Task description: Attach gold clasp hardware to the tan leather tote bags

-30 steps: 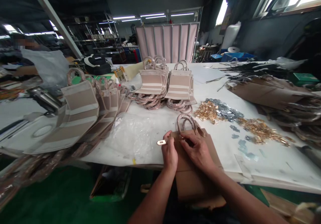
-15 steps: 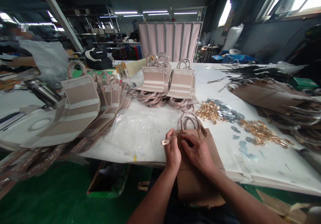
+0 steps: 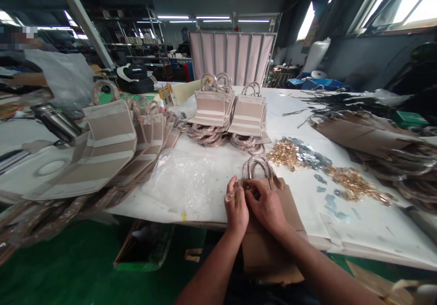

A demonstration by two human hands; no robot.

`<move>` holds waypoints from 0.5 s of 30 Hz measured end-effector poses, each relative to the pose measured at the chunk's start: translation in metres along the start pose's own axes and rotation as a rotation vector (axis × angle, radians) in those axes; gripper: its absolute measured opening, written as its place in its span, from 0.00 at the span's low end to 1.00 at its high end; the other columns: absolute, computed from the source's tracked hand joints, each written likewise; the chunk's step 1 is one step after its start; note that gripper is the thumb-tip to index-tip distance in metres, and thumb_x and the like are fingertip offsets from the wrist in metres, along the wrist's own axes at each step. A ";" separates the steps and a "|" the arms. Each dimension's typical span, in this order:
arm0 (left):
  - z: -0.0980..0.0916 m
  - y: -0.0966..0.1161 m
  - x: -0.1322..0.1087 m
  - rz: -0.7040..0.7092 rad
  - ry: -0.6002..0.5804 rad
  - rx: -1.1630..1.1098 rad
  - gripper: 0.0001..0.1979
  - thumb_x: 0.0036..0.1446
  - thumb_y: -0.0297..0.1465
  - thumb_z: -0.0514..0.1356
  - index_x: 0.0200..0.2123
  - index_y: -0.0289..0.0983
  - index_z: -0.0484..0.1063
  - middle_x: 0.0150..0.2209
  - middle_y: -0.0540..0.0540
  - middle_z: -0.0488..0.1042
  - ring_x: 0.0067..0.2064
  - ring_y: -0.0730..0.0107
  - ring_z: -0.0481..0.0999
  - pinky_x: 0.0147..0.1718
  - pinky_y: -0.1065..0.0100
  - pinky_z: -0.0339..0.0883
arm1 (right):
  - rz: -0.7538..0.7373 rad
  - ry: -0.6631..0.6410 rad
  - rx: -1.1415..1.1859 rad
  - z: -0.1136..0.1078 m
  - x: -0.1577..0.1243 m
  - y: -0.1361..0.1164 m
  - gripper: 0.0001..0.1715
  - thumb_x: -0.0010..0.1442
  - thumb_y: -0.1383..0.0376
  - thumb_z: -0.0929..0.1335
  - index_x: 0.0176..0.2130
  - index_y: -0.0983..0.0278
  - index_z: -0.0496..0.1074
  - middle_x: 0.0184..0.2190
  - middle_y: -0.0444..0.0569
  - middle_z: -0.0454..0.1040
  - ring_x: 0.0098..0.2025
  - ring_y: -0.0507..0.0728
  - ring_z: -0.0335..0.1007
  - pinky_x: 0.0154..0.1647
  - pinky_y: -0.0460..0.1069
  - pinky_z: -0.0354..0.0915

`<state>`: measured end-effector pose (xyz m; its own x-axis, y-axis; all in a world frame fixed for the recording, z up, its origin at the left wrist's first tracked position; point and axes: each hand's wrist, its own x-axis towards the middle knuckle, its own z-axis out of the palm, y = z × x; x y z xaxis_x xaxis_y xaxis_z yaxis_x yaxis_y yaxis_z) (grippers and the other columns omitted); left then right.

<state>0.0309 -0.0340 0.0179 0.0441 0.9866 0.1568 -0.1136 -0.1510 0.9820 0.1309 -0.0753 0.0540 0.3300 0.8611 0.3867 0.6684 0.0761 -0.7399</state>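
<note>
A tan handbag panel (image 3: 290, 205), flat and with wrapped looped handles (image 3: 258, 166), hangs over the table's front edge toward me. My left hand (image 3: 236, 209) is closed around its upper left edge. A small pale, shiny tab (image 3: 229, 197) sticks out by the left fingers; I cannot tell what it is. My right hand (image 3: 268, 205) lies over the panel, its thumb and fingertips pinched together near the left fingertips, just below the handles. Whatever is between the right fingertips is hidden.
Gold metal pieces (image 3: 285, 154) and grey metal pieces (image 3: 309, 155) lie heaped beyond the right hand. Bag panels (image 3: 109, 145) are stacked left, more bag panels (image 3: 247, 114) at the back, and a brown pile (image 3: 375, 136) right. Clear plastic (image 3: 184, 182) lies left of my hands.
The pale tab by my left hand has shifted slightly right and down, closer against the fingers. Both hands stay at the panel's upper edge. The view has tilted slightly.
</note>
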 end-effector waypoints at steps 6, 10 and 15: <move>0.001 -0.001 0.003 -0.045 0.017 -0.056 0.18 0.69 0.39 0.56 0.55 0.35 0.73 0.52 0.39 0.78 0.53 0.58 0.78 0.53 0.60 0.72 | -0.003 -0.101 0.016 -0.008 0.007 -0.003 0.10 0.64 0.61 0.67 0.39 0.59 0.78 0.36 0.47 0.80 0.34 0.60 0.76 0.36 0.51 0.68; 0.003 -0.004 0.005 -0.060 0.014 -0.088 0.17 0.69 0.39 0.56 0.53 0.36 0.74 0.48 0.40 0.80 0.49 0.59 0.80 0.50 0.61 0.74 | -0.025 -0.152 -0.002 -0.013 0.014 -0.007 0.09 0.63 0.63 0.67 0.37 0.59 0.78 0.34 0.46 0.80 0.36 0.60 0.76 0.42 0.51 0.68; 0.003 -0.002 0.003 -0.024 0.018 -0.040 0.16 0.70 0.38 0.55 0.53 0.37 0.75 0.49 0.41 0.80 0.50 0.60 0.80 0.52 0.62 0.73 | -0.003 -0.186 -0.033 -0.011 0.017 -0.008 0.11 0.64 0.66 0.66 0.40 0.58 0.79 0.38 0.46 0.80 0.39 0.60 0.76 0.43 0.51 0.68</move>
<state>0.0343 -0.0308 0.0163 0.0292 0.9909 0.1314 -0.1522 -0.1255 0.9803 0.1388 -0.0673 0.0722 0.2008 0.9392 0.2785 0.6916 0.0655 -0.7193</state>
